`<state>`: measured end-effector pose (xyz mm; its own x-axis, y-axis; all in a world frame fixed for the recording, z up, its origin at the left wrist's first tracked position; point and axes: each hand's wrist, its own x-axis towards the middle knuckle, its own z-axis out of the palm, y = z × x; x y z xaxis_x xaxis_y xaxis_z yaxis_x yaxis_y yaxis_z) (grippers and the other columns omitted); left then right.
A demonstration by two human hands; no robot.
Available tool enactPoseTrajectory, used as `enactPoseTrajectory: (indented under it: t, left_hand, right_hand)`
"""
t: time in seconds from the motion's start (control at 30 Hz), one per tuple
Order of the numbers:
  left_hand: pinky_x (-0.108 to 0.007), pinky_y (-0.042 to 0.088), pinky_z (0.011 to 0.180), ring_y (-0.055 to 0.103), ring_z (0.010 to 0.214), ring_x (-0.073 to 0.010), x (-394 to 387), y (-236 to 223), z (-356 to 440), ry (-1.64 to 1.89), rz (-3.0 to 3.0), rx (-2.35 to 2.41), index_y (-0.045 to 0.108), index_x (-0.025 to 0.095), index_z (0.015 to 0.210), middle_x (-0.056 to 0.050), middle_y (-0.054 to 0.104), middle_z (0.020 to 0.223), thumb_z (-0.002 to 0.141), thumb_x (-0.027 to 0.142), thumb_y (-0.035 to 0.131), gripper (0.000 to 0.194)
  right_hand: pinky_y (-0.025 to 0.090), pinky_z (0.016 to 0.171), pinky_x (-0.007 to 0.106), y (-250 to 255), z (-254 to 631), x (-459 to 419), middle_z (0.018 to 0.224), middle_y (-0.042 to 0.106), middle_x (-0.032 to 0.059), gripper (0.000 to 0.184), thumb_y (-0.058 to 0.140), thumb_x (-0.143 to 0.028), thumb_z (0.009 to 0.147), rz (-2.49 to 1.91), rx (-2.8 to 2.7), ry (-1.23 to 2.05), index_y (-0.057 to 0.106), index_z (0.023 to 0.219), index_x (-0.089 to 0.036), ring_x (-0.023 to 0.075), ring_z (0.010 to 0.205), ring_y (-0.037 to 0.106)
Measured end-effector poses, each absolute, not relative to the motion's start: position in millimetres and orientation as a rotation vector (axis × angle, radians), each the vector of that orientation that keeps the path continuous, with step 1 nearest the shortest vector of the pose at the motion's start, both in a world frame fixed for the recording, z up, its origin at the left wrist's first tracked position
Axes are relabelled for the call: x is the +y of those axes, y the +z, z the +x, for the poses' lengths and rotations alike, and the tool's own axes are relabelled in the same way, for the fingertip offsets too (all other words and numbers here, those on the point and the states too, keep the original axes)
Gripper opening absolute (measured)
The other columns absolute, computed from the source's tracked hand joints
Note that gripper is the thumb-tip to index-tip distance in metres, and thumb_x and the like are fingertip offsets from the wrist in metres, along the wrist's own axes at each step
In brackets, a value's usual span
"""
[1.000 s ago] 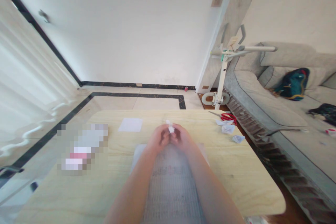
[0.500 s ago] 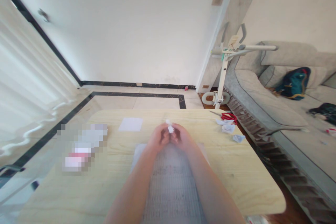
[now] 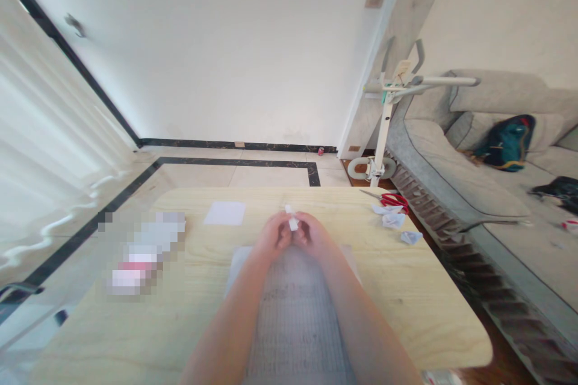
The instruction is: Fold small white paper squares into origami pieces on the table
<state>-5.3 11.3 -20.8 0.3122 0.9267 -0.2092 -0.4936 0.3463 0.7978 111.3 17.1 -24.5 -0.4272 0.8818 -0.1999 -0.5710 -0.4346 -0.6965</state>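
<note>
Both my hands meet over the middle of a pale wooden table (image 3: pixel 406 307). My left hand (image 3: pixel 272 236) and my right hand (image 3: pixel 313 234) are closed, fingertips pinched together on a small folded piece of white paper (image 3: pixel 291 220) that sticks up between them. Under my forearms lies a translucent gridded cutting mat (image 3: pixel 293 319). A square white sheet of paper (image 3: pixel 224 213) lies flat to the left beyond my hands.
Red-handled scissors (image 3: pixel 392 200) and several crumpled white paper scraps (image 3: pixel 392 219) lie at the table's far right. A blurred-out object (image 3: pixel 142 252) sits at the left. A grey sofa (image 3: pixel 456 162) with a teal bag (image 3: pixel 503 143) and a white exercise machine (image 3: pixel 388 120) stand to the right.
</note>
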Motion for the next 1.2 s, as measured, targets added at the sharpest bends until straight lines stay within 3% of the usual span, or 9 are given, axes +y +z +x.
enactPoseTrajectory:
  t: [0.23, 0.4, 0.67, 0.93, 1.2]
  left_hand:
    - [-0.019, 0.013, 0.029, 0.025, 0.024, -0.0035, 12.1, -20.8, -5.2, 1.058, 0.677, 0.726, 0.053, 0.013, 0.06, 0.008, 0.034, 0.034, 0.072, 0.033, 0.056, 0.024]
    - [-0.019, 0.014, 0.029, 0.027, 0.024, -0.0037, 10.6, -21.5, -4.7, 1.032, 0.675, 0.711, 0.046, 0.015, 0.053, 0.008, 0.031, 0.033, 0.075, 0.04, 0.056, 0.035]
    - [-0.019, 0.013, 0.028, 0.025, 0.023, -0.0043, 9.5, -17.2, -6.0, 1.015, 0.649, 0.7, 0.05, 0.014, 0.059, 0.008, 0.031, 0.032, 0.072, 0.032, 0.053, 0.022]
    - [-0.019, 0.015, 0.029, 0.028, 0.023, -0.0044, 8.7, -21.1, -4.6, 1.007, 0.689, 0.732, 0.047, 0.015, 0.054, 0.008, 0.031, 0.032, 0.075, 0.039, 0.055, 0.033]
    - [-0.018, 0.015, 0.029, 0.027, 0.024, -0.0042, 10.0, -22.0, -6.7, 0.983, 0.685, 0.702, 0.053, 0.013, 0.063, 0.008, 0.032, 0.033, 0.072, 0.034, 0.054, 0.023]
  right_hand:
    - [0.022, 0.032, 0.02, -25.6, 111.0, 17.0, 0.033, 0.044, -0.0049, 0.03, 0.058, -0.032, 0.073, -0.681, -0.698, 1.963, 0.05, 0.049, -0.016, 0.0056, 0.028, 0.032]
    - [0.021, 0.032, 0.019, -25.3, 111.4, 18.3, 0.033, 0.042, -0.0059, 0.03, 0.059, -0.032, 0.071, -0.702, -0.662, 1.997, 0.049, 0.049, -0.016, 0.0048, 0.028, 0.03]
    - [0.02, 0.032, 0.02, -23.5, 111.0, 16.7, 0.032, 0.042, -0.0056, 0.03, 0.058, -0.033, 0.071, -0.72, -0.697, 1.977, 0.05, 0.048, -0.016, 0.0048, 0.029, 0.029]
    - [0.02, 0.032, 0.02, -24.4, 112.3, 18.2, 0.032, 0.042, -0.0054, 0.031, 0.059, -0.033, 0.071, -0.738, -0.647, 1.995, 0.048, 0.046, -0.016, 0.0051, 0.028, 0.03]
    - [0.022, 0.034, 0.02, -25.8, 111.8, 17.7, 0.03, 0.039, -0.0047, 0.038, 0.058, -0.037, 0.072, -0.745, -0.697, 1.978, 0.046, 0.043, -0.017, 0.0053, 0.029, 0.03]
